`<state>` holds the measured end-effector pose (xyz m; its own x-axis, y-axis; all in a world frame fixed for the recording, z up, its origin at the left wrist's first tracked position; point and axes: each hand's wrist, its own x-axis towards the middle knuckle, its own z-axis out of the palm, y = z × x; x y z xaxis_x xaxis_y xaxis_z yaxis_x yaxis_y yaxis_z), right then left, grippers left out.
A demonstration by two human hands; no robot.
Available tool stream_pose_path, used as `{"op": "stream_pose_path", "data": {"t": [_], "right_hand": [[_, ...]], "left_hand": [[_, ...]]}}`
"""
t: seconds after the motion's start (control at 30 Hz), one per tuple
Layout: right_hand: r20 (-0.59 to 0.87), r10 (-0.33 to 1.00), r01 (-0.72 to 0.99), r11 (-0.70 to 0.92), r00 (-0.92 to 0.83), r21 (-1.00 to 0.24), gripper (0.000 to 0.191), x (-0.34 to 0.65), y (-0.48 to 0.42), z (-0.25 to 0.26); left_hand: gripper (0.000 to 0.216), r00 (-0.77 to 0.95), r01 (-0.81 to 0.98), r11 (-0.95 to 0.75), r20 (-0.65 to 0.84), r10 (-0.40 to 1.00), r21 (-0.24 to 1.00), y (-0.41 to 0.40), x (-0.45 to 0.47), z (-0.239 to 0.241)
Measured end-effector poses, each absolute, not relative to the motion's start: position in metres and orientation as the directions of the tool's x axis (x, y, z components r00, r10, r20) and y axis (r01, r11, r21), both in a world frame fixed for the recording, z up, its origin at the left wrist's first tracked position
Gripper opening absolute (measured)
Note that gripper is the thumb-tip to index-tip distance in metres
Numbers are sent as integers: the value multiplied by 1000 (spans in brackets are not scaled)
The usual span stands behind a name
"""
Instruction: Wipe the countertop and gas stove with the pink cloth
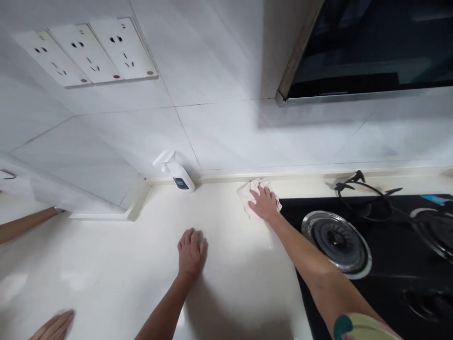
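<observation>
My right hand (pixel 264 203) presses a pale pink cloth (pixel 247 192) onto the white counter, near the wall and the back left corner of the stove. Its fingers are spread over the bunched cloth. My left hand (pixel 191 252) rests on the countertop (pixel 226 264) with its fingers curled under and nothing visible in it. A white spray bottle (pixel 180 175) with a dark label stands tilted in view by the wall, ahead of my left hand and touched by neither hand.
A black gas stove (pixel 318 203) with a round burner (pixel 337 241) lies at right; a black pan support (pixel 364 200) sits loose at its back. A dark range hood (pixel 368 52) overhangs it. Another person's hand (pixel 54 326) and forearm (pixel 28 224) are at left. Sockets (pixel 88 54) line the wall.
</observation>
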<state>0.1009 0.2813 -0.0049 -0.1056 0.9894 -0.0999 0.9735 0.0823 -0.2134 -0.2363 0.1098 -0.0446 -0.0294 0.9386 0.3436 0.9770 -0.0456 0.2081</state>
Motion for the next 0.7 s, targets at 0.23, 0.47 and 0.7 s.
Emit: {"op": "stream_pose_path", "data": {"t": [0.23, 0.47, 0.7], "right_hand": [[-40, 999, 980, -1, -7, -200, 64, 100, 243, -4], [47, 999, 983, -14, 23, -181, 60, 90, 118, -20], [85, 993, 968, -56, 78, -245, 59, 55, -2, -33]], "left_hand": [[43, -52, 979, -3, 268, 962, 202, 112, -232, -38], [42, -60, 977, 5, 249, 967, 215, 115, -229, -37], [42, -63, 957, -20, 274, 960, 289, 118, -229, -38]]}}
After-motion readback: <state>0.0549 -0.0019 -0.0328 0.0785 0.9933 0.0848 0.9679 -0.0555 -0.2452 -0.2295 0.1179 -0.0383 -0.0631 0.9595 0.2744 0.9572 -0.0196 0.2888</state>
